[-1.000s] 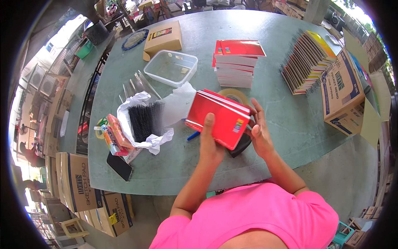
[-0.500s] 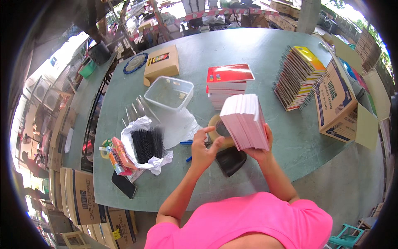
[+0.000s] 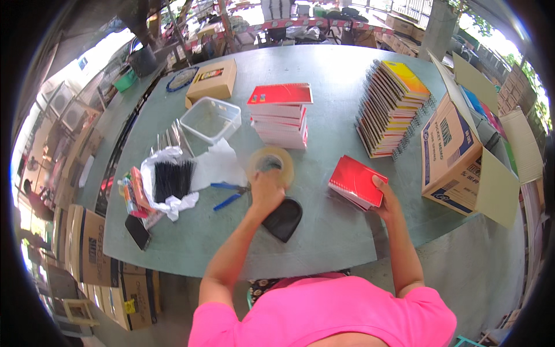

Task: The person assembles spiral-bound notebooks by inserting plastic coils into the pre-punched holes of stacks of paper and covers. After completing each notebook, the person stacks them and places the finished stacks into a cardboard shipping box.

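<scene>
My right hand (image 3: pixel 388 199) grips a small stack of red-covered pads (image 3: pixel 357 180), thumb on the top cover and the fingers mostly hidden below. Holes run along the cover's near edge. My left hand (image 3: pixel 268 191) is closed on the near rim of a wide roll of clear tape (image 3: pixel 282 168), its fingers reaching into the core. Just below that hand lies a black pouch-like object (image 3: pixel 283 220). Left of it is a blue-handled cutting tool (image 3: pixel 228 198). Beyond the tape stands a taller stack of red-covered pads (image 3: pixel 280 115).
Wire-bound notebooks (image 3: pixel 393 110) are stacked at the right, beside an open carton (image 3: pixel 454 156). To the left are black binding wires (image 3: pixel 173 179) on white wrapping, a clear plastic tub (image 3: pixel 211 120), a cardboard box (image 3: pixel 213 81) and a phone (image 3: pixel 137 232). The table's (image 3: pixel 191 254) curved edge runs before me.
The pad stack in my right hand has been lowered and turned from page edges to red cover. My left hand, open before, has closed on the tape roll. The view has shifted right.
</scene>
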### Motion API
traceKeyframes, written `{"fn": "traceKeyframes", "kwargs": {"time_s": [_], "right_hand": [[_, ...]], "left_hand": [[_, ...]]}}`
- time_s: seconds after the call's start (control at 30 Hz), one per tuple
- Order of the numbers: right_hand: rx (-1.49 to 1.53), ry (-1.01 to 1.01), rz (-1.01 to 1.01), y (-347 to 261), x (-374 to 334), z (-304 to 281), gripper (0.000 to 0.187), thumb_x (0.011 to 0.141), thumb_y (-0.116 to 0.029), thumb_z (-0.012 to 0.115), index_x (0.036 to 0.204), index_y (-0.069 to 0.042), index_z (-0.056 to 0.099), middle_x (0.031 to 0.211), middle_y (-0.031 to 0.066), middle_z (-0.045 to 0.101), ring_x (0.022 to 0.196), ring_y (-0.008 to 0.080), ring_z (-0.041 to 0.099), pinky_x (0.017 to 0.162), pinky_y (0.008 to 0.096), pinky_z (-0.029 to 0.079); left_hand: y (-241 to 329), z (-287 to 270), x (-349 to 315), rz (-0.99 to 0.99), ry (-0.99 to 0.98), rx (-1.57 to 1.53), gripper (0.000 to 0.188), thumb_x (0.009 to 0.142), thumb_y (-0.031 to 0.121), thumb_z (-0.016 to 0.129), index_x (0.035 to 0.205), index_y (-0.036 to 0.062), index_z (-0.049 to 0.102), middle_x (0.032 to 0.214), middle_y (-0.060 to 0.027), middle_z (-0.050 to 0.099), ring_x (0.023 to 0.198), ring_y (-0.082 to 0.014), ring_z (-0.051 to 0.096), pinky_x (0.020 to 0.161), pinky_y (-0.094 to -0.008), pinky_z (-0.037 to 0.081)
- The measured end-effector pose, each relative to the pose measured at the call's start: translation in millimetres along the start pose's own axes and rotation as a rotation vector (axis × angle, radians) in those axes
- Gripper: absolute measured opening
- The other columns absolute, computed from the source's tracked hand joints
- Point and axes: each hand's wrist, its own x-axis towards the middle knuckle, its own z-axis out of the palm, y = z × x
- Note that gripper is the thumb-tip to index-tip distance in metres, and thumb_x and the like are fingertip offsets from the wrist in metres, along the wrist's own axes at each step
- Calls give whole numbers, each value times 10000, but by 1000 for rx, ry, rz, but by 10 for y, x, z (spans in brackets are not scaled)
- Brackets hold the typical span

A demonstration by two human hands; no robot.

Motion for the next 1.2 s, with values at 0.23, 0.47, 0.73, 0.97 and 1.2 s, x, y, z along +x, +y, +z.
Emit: {"fn": "traceKeyframes", "kwargs": {"time_s": [0.23, 0.47, 0.73, 0.97, 1.2], "right_hand": [[-93, -89, 74, 40, 226, 25, 444, 807, -242, 665, 1154, -19, 502, 1060, 73, 596, 944, 156, 601, 777, 304, 517], [-257, -230, 134, 406, 763, 1024, 557, 764, -234, 713, 1176, 31, 448, 1064, 139, 587, 935, 183, 603, 815, 351, 513], [-566, 60, -72, 432, 1166, 1369, 985, 647, -345, 800, 1378, -14, 229, 1318, 232, 362, 1210, 306, 395, 992, 420, 328], [-616, -328, 71, 246, 980, 959, 778, 749, -441, 710, 1351, -101, 353, 1249, 75, 471, 1157, 175, 417, 920, 347, 334], [-514, -332, 23, 295, 1074, 644, 528, 899, -345, 549, 1339, -108, 381, 1248, 58, 494, 1117, 150, 465, 964, 323, 346]], "left_hand": [[215, -850, -34, -412, 164, -638, 413, 748, 204, 701, 1068, -24, 576, 921, -196, 635, 897, -289, 619, 742, -345, 477], [198, -1598, -844, -276, 39, -563, 414, 754, 177, 707, 1094, -19, 574, 995, -151, 630, 922, -239, 599, 804, -327, 456], [302, -1162, -476, 185, -170, -420, 471, 661, 127, 734, 1084, -14, 580, 971, -180, 616, 995, -336, 546, 881, -386, 422], [910, -723, -499, 448, -334, -471, 424, 667, 177, 718, 1024, 1, 574, 873, -160, 598, 922, -313, 558, 840, -393, 425], [1028, -156, -766, 439, -306, -185, 416, 684, 159, 696, 1049, 2, 573, 933, -149, 604, 951, -335, 542, 869, -413, 415]]}}
